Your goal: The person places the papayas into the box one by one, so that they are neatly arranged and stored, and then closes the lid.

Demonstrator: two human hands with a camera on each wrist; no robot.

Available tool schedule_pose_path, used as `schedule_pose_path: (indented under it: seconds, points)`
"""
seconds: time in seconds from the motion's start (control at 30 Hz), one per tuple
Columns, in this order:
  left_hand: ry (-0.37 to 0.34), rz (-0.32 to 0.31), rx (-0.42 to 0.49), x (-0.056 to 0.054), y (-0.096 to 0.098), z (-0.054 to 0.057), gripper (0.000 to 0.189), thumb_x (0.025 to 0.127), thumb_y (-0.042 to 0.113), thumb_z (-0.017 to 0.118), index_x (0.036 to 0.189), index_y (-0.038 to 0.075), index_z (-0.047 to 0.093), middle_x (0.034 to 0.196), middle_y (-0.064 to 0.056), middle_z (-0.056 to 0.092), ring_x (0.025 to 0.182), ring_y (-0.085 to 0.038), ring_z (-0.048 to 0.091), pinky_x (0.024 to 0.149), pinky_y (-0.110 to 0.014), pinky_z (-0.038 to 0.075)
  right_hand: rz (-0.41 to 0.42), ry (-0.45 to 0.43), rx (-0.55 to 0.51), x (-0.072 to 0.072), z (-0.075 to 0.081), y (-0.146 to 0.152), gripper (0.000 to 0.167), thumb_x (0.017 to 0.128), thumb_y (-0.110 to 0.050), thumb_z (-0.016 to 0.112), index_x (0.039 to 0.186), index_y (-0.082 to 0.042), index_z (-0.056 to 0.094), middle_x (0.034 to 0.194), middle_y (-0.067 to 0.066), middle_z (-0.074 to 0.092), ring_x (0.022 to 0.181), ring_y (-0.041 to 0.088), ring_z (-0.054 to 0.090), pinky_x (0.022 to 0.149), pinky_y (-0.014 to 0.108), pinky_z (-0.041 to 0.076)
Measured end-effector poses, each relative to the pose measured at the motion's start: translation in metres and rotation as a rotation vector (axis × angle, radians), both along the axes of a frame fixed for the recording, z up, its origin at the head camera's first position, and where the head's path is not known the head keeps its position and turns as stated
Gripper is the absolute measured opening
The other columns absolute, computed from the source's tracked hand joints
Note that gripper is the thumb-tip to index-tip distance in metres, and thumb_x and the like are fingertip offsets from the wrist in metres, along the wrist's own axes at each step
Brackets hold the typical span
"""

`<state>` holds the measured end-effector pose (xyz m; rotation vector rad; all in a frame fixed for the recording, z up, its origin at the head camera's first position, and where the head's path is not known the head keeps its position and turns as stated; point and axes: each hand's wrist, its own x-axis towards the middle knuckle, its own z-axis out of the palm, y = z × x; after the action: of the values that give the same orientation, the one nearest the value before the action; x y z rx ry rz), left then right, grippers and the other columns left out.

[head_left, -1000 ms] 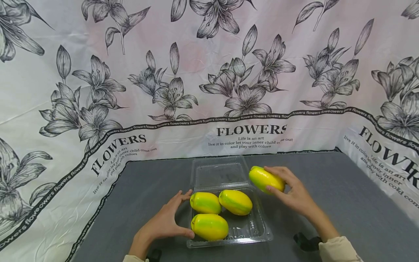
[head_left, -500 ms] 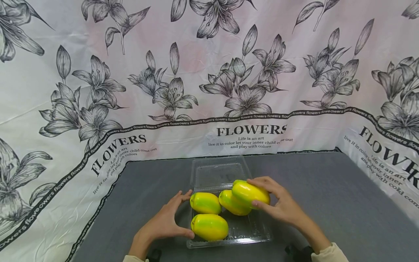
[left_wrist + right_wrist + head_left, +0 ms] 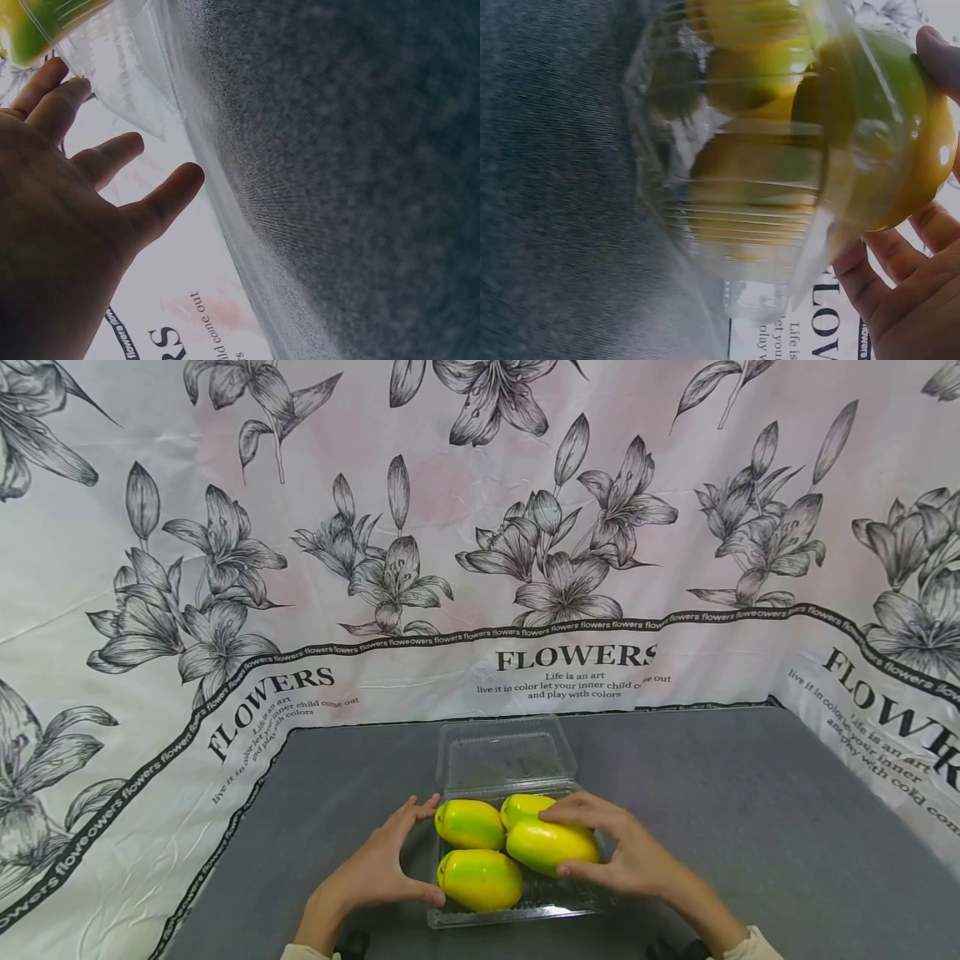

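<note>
A clear plastic clamshell box (image 3: 558, 910) stands with its lid (image 3: 502, 756) folded back. Two smooth oblong yellow-green fruits sit in its left half, one farther back (image 3: 470, 824) and one nearer (image 3: 480, 881). A third (image 3: 519, 808) lies at the back right, partly covered in the head view by the fruit (image 3: 551, 846) that my right hand (image 3: 618, 843) grips between thumb and fingers. In the right wrist view this held fruit (image 3: 900, 135) is above the box wall. My left hand (image 3: 382, 860) has spread fingers at the box's left side, fingertips right by its edge.
The box rests on a grey cloth-covered table (image 3: 337, 777). Behind it and at the sides hangs a white curtain (image 3: 420, 685) with printed flowers and lettering.
My right hand has carried its fruit left and toward me, from the box's back right corner to over the right half. The left hand has stayed in place.
</note>
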<state>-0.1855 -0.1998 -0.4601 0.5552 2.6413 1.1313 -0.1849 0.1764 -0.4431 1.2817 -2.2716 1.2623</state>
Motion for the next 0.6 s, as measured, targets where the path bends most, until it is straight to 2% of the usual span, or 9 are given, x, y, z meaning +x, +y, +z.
schedule_pose_path:
  seconds: [0.13,0.2,0.3,0.33,0.6]
  points:
    - [-0.001,-0.004,-0.003,0.001,0.000,0.001,0.101,0.069,0.055,0.091,0.153,0.036,0.038,0.169,0.016,0.022,0.161,-0.035,0.004,0.112,-0.083,0.014,-0.046,0.001,0.046,0.003,-0.005,-0.001,0.059,0.080,-0.027,0.088,0.135,-0.023,0.065,0.130,-0.004,0.065,0.121,0.012,0.059,0.100,0.039,0.051]
    - [0.001,-0.008,-0.003,0.001,0.001,0.001,0.101,0.069,0.055,0.091,0.153,0.036,0.038,0.169,0.016,0.022,0.161,-0.035,0.003,0.112,-0.083,0.014,-0.074,0.015,0.064,0.005,-0.007,-0.002,0.059,0.079,-0.030,0.089,0.134,-0.027,0.066,0.129,-0.007,0.066,0.118,0.011,0.057,0.095,0.038,0.044]
    - [0.002,-0.007,-0.003,0.001,0.001,0.001,0.101,0.069,0.055,0.091,0.153,0.035,0.038,0.169,0.016,0.022,0.161,-0.035,0.003,0.112,-0.083,0.014,-0.101,0.049,0.075,0.006,-0.010,-0.002,0.061,0.077,-0.033,0.090,0.132,-0.029,0.066,0.127,-0.009,0.068,0.112,0.009,0.054,0.086,0.030,0.027]
    - [0.003,-0.007,-0.002,0.001,0.001,0.001,0.101,0.069,0.055,0.091,0.153,0.035,0.038,0.169,0.015,0.022,0.161,-0.036,0.004,0.112,-0.083,0.014,-0.102,0.054,0.075,0.007,-0.011,-0.002,0.061,0.076,-0.033,0.090,0.132,-0.029,0.066,0.127,-0.009,0.068,0.111,0.009,0.054,0.083,0.030,0.025]
    - [0.000,0.008,0.000,0.000,0.002,0.000,0.104,0.066,0.057,0.092,0.153,0.039,0.037,0.169,0.014,0.023,0.161,-0.033,0.005,0.113,-0.082,0.013,-0.103,0.137,0.099,0.007,-0.018,0.002,0.064,0.072,-0.036,0.092,0.128,-0.026,0.063,0.125,-0.008,0.066,0.115,0.011,0.057,0.090,0.024,0.021]
